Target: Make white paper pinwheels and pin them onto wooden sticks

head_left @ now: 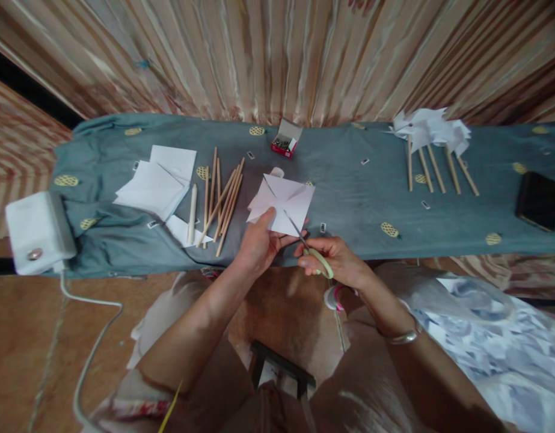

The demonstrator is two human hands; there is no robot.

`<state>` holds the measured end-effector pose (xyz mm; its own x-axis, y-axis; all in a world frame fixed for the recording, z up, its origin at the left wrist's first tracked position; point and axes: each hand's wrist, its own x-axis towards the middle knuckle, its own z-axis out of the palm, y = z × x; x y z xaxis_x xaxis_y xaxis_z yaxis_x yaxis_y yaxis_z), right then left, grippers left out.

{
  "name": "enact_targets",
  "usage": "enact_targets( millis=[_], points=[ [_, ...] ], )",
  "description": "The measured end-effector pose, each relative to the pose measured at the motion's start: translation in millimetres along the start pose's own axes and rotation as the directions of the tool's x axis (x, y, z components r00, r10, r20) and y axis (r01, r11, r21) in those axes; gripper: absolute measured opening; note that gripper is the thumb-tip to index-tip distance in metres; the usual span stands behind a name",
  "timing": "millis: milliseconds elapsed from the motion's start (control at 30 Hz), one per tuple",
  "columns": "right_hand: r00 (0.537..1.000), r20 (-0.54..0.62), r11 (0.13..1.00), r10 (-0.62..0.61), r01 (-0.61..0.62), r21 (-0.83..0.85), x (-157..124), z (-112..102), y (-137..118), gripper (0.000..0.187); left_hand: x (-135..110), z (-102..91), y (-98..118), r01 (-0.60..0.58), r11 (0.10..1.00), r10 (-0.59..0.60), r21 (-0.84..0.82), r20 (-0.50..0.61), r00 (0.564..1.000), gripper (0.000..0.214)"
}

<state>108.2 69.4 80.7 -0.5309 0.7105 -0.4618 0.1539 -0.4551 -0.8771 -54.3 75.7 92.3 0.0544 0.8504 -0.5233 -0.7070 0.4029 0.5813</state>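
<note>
My left hand (pixel 258 243) grips a square of white paper (pixel 295 195) by its lower left part, thumb on top and fingers beneath. Slits run from the paper's corners toward its middle. In my right hand (pixel 334 258) is a pair of scissors (pixel 320 260) with pale green handles. The blades lie over the paper's lower right corner and point toward its centre. Just behind the paper is a small white object (pixel 277 172), partly covered.
Left of the paper lie wooden sticks (pixel 227 201), a white marker-like stick (pixel 193 207) and paper squares (pixel 155 189). A red box of small metal pieces (pixel 284 144) stands behind. Paper pinwheels (pixel 433 132) and a phone (pixel 539 200) are right; a white corded box (pixel 40 231) sits far left.
</note>
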Motion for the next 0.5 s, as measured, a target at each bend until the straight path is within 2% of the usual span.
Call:
enact_targets(
  millis=[500],
  points=[
    [1.000,0.005,0.999,-0.023,0.023,-0.021,0.7,-1.1,2.6,0.043,-0.4,0.1,-1.1,-0.004,1.000,0.004,0.022,0.012,1.000,0.034]
  ],
)
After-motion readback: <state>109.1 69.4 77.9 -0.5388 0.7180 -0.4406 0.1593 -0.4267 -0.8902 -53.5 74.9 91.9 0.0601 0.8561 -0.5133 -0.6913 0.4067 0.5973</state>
